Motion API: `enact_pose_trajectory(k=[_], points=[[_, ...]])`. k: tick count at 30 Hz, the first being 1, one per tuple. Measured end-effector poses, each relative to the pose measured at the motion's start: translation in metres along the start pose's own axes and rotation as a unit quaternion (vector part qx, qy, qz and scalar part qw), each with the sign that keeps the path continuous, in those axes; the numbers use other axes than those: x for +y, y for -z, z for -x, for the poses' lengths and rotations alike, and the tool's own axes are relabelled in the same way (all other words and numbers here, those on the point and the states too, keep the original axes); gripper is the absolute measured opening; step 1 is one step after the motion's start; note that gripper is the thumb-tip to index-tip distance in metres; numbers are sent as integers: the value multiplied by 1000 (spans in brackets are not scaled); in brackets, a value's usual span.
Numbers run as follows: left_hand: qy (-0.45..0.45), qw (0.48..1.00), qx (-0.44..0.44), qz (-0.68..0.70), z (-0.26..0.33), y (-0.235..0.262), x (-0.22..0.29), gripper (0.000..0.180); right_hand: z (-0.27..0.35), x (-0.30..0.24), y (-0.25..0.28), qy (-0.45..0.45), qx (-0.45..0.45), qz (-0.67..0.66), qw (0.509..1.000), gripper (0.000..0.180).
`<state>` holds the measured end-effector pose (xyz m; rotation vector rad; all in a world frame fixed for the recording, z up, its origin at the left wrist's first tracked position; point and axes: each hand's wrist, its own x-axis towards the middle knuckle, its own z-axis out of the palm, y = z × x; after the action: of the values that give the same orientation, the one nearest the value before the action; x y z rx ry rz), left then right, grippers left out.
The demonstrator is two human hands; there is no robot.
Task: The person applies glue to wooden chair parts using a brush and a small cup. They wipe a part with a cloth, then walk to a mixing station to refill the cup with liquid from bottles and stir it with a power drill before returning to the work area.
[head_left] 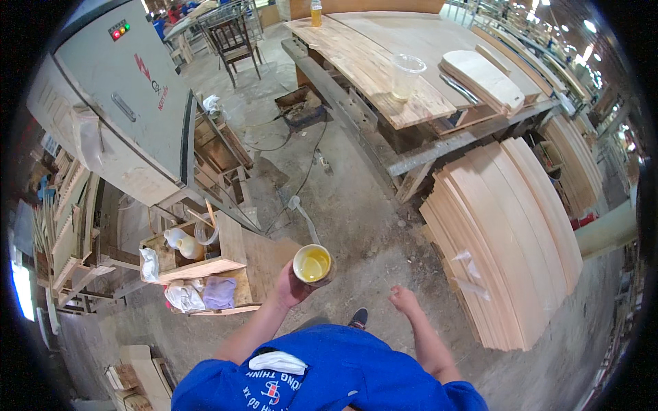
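Observation:
My left hand [290,290] is wrapped round a cup [325,277] in front of my body. The cup has a pale rim and yellow liquid [313,263] inside. My right hand [404,300] hangs apart from everything over the concrete floor, its fingers loosely curled in, and nothing shows in it. Nearest to the cup on the left is a wooden box stand [229,262], which holds plastic bottles [190,247], a clear tub and folded rags [219,292].
A grey electrical cabinet [127,89] stands at the left. On the right, curved wooden panels [504,240] lean in a stack beside a workbench [411,164]. The bench carries a clear plastic cup [406,79] and shaped boards [480,77]. A cable [301,185] crosses the floor ahead.

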<state>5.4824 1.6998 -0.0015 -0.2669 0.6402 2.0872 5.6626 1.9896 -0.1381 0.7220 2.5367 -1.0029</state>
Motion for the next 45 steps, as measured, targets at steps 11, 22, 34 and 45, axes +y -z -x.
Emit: enact_pose_trajectory(k=[11, 22, 34, 45], points=[[-73, 993, 97, -5, -129, 40, 124, 47, -202, -144, -4, 166, -300, -38, 939, 43], [-164, 983, -41, 69, -247, 23, 419, 46, -510, -288, 69, 35, -200, -28, 979, 38], [-268, 958, 87, 53, -430, 78, 618, 55, -852, -523, 86, 129, -198, -77, 969, 27], [-225, 968, -28, 104, -591, 40, 882, 52, -1110, -840, 135, 274, -208, -182, 921, 24]])
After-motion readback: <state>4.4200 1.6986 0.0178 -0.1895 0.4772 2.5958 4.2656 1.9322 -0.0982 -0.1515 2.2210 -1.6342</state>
